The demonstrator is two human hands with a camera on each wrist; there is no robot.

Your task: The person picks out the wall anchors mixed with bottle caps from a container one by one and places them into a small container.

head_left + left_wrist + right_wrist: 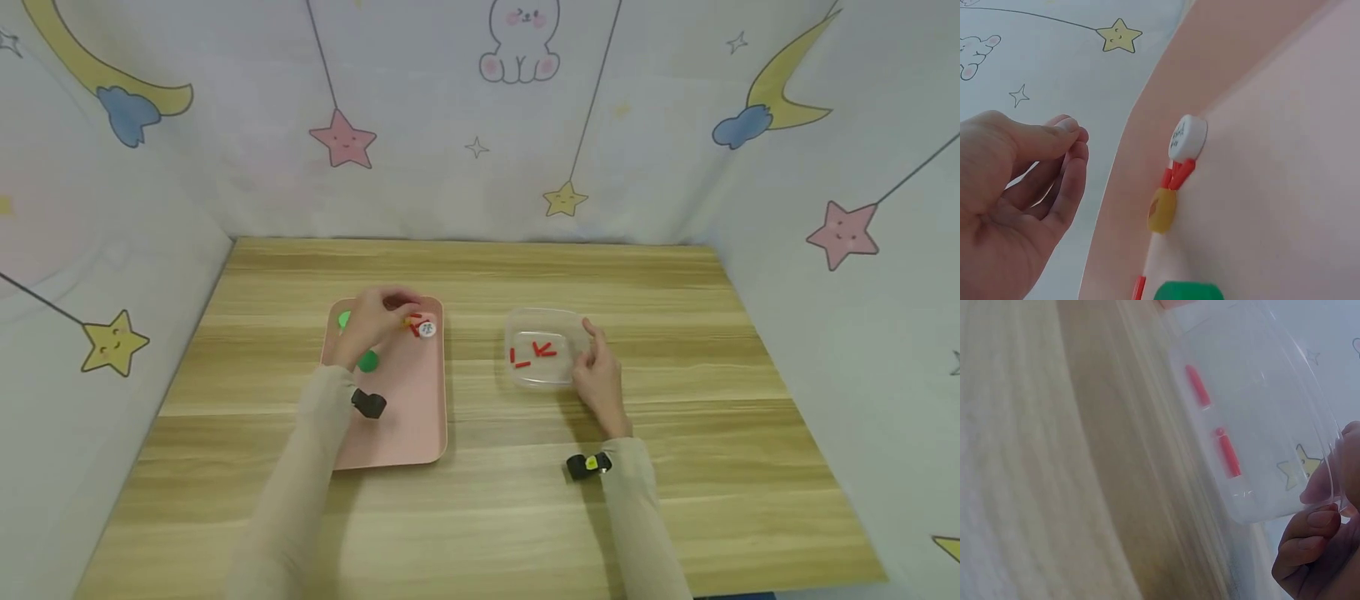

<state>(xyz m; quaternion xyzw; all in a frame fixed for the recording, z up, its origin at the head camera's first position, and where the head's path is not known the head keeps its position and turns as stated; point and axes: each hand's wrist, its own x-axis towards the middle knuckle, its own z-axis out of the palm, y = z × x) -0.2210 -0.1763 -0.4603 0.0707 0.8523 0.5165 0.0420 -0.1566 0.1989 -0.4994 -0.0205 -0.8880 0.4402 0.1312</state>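
Note:
My left hand (371, 327) is over the far part of a pink tray (408, 417), thumb tip brought against the fingertips. In the left wrist view nothing shows between them, and I cannot tell if something small is hidden there. Close to the fingertips lie short red sticks (416, 328), a white round piece with dark markings (1187, 138) and a yellow piece (1162, 210). My right hand (600, 379) grips the right wall of a clear plastic container (516, 321) between thumb and fingers. Several red sticks (546, 350) are inside it.
A green round piece (367, 361) and a light green one (344, 319) lie in the tray, partly beside my left wrist. Tray and container are on a wooden table (495, 500). Patterned cloth walls (450, 192) enclose the back and sides.

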